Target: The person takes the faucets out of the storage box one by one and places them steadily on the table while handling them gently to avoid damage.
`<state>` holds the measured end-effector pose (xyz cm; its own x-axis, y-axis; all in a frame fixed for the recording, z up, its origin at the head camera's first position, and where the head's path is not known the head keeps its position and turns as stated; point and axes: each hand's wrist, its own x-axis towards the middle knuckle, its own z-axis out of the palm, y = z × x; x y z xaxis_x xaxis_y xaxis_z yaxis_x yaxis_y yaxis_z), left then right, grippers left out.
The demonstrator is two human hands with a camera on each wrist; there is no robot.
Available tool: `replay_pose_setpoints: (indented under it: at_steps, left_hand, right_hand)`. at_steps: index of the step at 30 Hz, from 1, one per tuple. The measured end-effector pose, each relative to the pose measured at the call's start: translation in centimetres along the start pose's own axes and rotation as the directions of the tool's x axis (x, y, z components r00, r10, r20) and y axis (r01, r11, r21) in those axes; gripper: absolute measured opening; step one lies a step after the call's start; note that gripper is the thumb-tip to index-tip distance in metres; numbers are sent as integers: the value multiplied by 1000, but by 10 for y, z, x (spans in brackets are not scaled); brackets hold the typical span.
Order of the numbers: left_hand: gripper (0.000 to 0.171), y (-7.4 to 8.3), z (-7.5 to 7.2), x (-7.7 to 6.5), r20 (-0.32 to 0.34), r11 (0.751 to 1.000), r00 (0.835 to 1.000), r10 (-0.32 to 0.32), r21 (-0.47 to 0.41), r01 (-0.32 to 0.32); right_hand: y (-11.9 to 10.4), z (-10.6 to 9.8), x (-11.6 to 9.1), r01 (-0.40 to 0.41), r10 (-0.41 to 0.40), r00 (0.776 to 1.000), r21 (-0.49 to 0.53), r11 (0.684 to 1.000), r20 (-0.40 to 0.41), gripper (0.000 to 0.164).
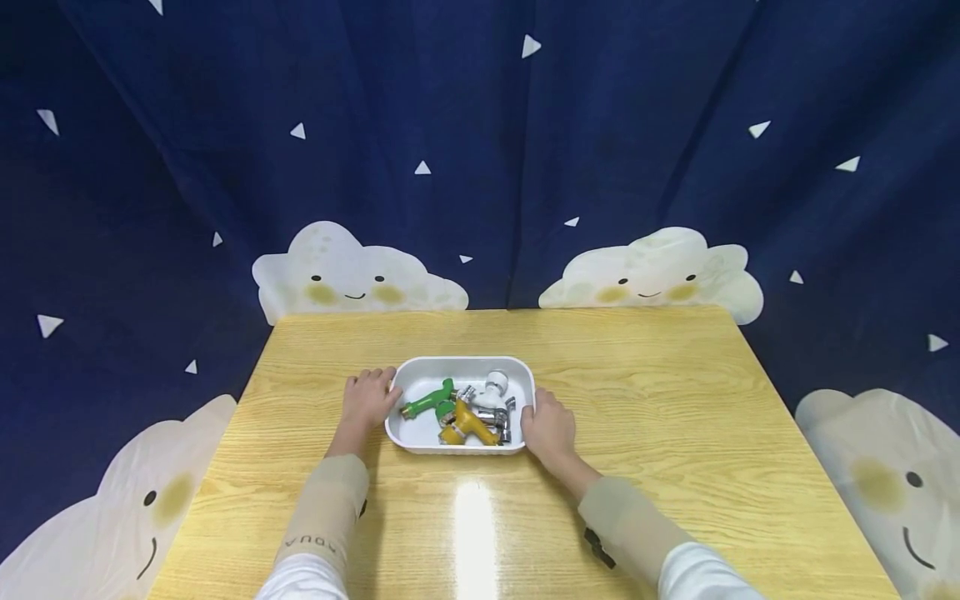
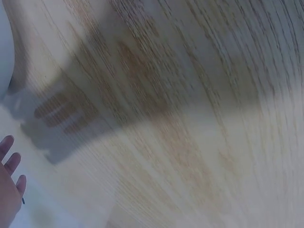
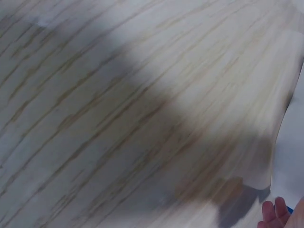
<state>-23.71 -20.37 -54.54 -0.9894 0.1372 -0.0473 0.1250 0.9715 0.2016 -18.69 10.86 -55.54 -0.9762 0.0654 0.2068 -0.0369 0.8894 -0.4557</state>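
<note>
While the white tray (image 1: 459, 450) lies at the middle of the head view, a little below the center, both hands are on its two short ends. In my judgement the tray itself is light and rather stiff, probably of plastic, but its load should give it some weight. Inside there are a green piece (image 1: 427, 402), a yellow piece (image 1: 469, 423), a white piece (image 1: 497, 382) and several shiny metal pieces (image 1: 491, 417); these look hard and smooth, so I think they could slide if the tray is tilted. The rounded rim at the left and right ends seems the best place to take hold, with equal force from both sides.

The left hand (image 1: 369, 397) grips the left end, with the thumb at the rim and the fingers outside. The right hand (image 1: 550, 427) holds the opposite end, its thumb laid over the rim; how firmly either one presses, I cannot tell. Both forearms come from the bottom of the frame and lean inward, above the wooden table (image 1: 637, 375). In the left wrist view the fingers appear somewhat spread at the lower left edge; in the right wrist view, only some fingertips show at the lower right.
</note>
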Motion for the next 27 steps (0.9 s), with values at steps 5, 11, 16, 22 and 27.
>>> replay_pose_setpoints:
  at_steps: [5, 11, 16, 22, 27]
  left_hand:
    - [49, -5, -2, -1, -15, 1000, 1000, 9, -1, -9]
    - [51, -11, -2, 0, 4, 1000, 1000, 0, -9, 0]
    - [50, -16, -3, -1, 2, 1000, 1000, 2, -14, -2]
    - [50, -19, -8, -5, 7, 1000, 1000, -11, -18, 12]
    - [50, -22, -10, -6, 9, 1000, 1000, -15, -18, 15]
  right_hand:
    - [-5, 3, 1, -18, 18, 1000, 9, 1000, 13, 16]
    - [-9, 8, 1, -40, 40, 998, 2, 999, 41, 19]
    - [-14, 10, 1, -54, 53, 997, 8, 999, 53, 21]
    - [-20, 12, 2, -49, 49, 997, 3, 999, 60, 23]
    - [-23, 16, 2, -50, 50, 997, 1, 999, 61, 23]
